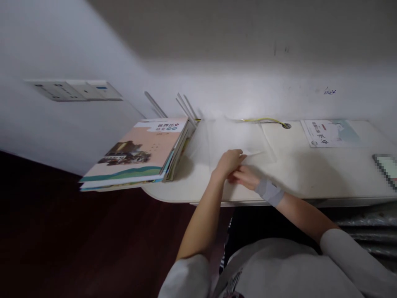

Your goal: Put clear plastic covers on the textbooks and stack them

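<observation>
Pale grey cloth shirt (276, 269) sits closest; at its eleven o'clock the left hand (230, 162) and grey-banded right hand (246, 178) meet, grip impossible to tell, over the smooth white counter (316, 182); a thin whitish sheet (234, 138) spreads at their twelve o'clock, left hand nearer, long axis unclear

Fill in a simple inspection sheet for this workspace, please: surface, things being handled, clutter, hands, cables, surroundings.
Surface: white desk, rounded front-left corner.
Job's things: thin pale sheet lying under and beyond the hands.
Clutter: book stack at left, reaching past the desk edge in this view; booklet right of the cable hole; blurred device at far right.
Hands: left hand and right hand close together; grip unclear. Grey wristband on the right wrist.
Cables: yellow cable along the back, running to the hole.
Surroundings: wall sockets; pen scribble on the back wall.
</observation>
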Demonstrator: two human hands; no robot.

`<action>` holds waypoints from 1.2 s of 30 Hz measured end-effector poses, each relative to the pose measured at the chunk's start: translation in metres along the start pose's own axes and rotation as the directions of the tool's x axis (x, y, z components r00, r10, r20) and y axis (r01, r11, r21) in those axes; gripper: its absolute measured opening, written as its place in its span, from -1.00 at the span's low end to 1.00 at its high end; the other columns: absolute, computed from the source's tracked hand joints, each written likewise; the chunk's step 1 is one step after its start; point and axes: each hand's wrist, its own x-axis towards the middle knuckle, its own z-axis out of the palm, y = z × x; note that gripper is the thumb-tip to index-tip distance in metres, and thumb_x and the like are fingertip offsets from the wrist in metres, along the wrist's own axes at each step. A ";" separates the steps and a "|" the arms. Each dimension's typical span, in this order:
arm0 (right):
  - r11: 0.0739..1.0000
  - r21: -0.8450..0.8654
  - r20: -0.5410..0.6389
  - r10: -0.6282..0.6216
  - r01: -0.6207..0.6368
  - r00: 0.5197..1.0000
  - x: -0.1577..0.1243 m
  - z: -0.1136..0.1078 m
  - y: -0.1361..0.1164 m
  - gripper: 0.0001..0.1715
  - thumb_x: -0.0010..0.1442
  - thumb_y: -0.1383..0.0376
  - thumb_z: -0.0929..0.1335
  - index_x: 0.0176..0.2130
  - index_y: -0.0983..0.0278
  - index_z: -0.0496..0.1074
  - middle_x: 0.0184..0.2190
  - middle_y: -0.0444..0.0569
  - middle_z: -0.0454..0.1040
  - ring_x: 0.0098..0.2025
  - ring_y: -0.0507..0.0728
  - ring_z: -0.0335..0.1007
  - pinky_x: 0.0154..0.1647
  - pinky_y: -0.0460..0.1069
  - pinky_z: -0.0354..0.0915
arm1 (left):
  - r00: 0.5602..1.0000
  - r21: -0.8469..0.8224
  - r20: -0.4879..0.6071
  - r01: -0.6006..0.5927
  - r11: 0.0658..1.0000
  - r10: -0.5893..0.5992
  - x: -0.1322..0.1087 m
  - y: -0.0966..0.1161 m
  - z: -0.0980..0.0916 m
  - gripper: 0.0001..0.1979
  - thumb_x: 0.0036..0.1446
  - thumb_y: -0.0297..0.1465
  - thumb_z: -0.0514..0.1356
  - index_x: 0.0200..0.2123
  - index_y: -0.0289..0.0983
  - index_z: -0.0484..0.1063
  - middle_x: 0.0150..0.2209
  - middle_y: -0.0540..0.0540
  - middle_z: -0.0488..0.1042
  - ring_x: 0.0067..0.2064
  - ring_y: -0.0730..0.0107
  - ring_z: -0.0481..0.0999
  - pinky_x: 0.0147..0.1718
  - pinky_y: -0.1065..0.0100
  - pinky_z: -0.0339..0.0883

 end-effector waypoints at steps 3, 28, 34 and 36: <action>0.994 -0.106 0.241 0.060 -0.035 0.969 -0.004 -0.023 0.004 -0.55 0.28 0.06 0.18 -0.19 0.28 0.49 -0.38 0.01 0.55 -0.34 0.11 0.49 -0.28 0.05 0.42 | 0.982 0.027 -0.150 0.121 0.992 -0.115 -0.012 -0.028 -0.008 -0.70 0.25 -0.39 -0.06 -0.24 -0.31 0.47 -0.24 -0.29 0.56 -0.18 0.11 0.54 -0.22 0.26 0.28; 0.764 0.603 -0.045 0.318 -0.228 0.947 -0.019 -0.158 0.025 -0.12 0.09 -0.35 0.04 0.09 0.16 0.21 0.12 0.17 0.34 0.11 0.31 0.34 -0.04 0.33 0.35 | 0.563 -0.790 -0.575 -0.572 0.222 -0.594 -0.056 0.075 -0.023 -0.77 0.23 -0.12 0.04 -0.23 -0.15 0.15 -0.15 -0.07 0.50 -0.10 0.32 0.55 -0.31 0.34 0.46; 0.787 0.584 -0.403 0.496 -0.201 0.769 -0.050 -0.192 0.036 -0.50 -0.07 0.13 0.48 -0.13 0.25 0.42 -0.23 0.03 0.57 -0.15 0.20 0.53 -0.08 0.19 0.42 | 0.581 -0.920 -0.385 -0.306 0.246 -0.717 -0.079 0.017 0.060 -0.80 0.18 -0.20 0.05 -0.33 -0.19 0.14 -0.26 -0.04 0.47 -0.19 0.38 0.54 -0.26 0.30 0.42; 0.837 0.526 -0.500 0.450 -0.153 0.740 -0.064 -0.208 0.038 -0.52 -0.02 0.15 0.46 -0.10 0.24 0.43 -0.20 0.02 0.57 -0.17 0.16 0.53 -0.14 0.13 0.46 | 0.628 -0.921 -0.364 -0.135 0.365 -0.688 -0.093 0.005 0.079 -0.78 0.09 -0.21 0.14 -0.34 -0.20 0.18 -0.36 0.00 0.44 -0.31 0.41 0.52 -0.31 0.34 0.40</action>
